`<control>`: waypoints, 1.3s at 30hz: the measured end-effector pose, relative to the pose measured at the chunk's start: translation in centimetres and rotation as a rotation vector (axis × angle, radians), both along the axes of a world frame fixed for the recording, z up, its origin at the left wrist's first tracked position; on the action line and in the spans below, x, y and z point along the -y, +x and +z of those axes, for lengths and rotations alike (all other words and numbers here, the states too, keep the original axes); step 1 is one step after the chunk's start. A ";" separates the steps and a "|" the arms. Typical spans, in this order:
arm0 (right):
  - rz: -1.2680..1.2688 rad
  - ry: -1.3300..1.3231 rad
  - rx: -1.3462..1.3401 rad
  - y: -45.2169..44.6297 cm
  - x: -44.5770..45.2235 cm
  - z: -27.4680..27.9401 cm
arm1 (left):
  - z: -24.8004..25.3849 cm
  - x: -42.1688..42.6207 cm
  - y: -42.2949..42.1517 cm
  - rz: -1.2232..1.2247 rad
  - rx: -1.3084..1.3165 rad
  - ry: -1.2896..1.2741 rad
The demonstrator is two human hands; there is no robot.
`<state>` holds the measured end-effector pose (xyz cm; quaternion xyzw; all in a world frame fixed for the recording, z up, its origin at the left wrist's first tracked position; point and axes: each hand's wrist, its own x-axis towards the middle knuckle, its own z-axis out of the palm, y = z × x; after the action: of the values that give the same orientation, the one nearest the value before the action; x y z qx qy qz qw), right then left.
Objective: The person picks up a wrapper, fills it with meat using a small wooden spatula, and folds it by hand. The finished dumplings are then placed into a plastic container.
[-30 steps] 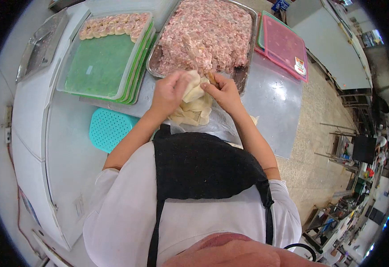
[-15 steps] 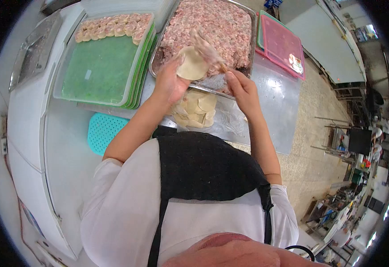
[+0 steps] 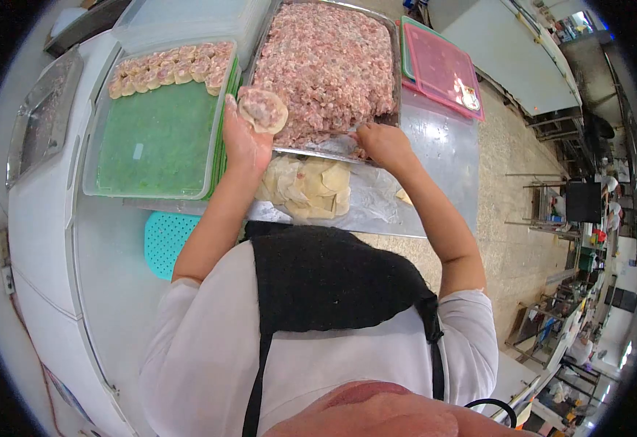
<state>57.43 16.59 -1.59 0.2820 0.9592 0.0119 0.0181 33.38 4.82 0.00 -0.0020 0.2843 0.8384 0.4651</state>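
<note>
On the open palm and fingers of my left hand (image 3: 248,146) rests a round dumpling wrapper topped with meat filling (image 3: 263,111), tilted beside the tray's left edge. My right hand (image 3: 385,147) is at the near right corner of the metal tray (image 3: 318,153), its fingers pinched around a wooden-handled spatula (image 3: 361,152) that is mostly hidden. Pink minced meat (image 3: 326,69) fills most of the tray. Below the tray, between my arms, lies a loose pile of pale round wrappers (image 3: 307,186).
At the left, a stack of green-based plastic trays (image 3: 154,138) holds rows of filled dumplings (image 3: 173,67) along its far side. Pink and green lids (image 3: 446,69) lie at the right of the metal table (image 3: 442,167). A turquoise perforated basket (image 3: 167,240) is at lower left.
The wrapper in my left hand now carries meat filling, and that hand has moved left. My right hand has lowered the spatula from above the wrapper to the tray's near corner.
</note>
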 end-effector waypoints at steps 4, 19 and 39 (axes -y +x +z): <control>0.082 0.118 -0.128 -0.9 -2.5 -0.3 | -1.5 2.3 -0.5 -0.016 -0.045 -0.011; -0.192 -0.032 -0.102 1.9 -12.3 4.9 | -2.8 -1.0 4.7 -0.020 -0.108 -0.125; 0.141 -0.288 -0.486 5.5 -4.9 5.7 | 4.4 -6.8 10.2 0.068 0.120 -0.009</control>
<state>62.94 21.53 4.12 0.2038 0.9445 -0.1909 -0.1732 43.58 11.66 4.42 -0.0638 0.2594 0.8507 0.4527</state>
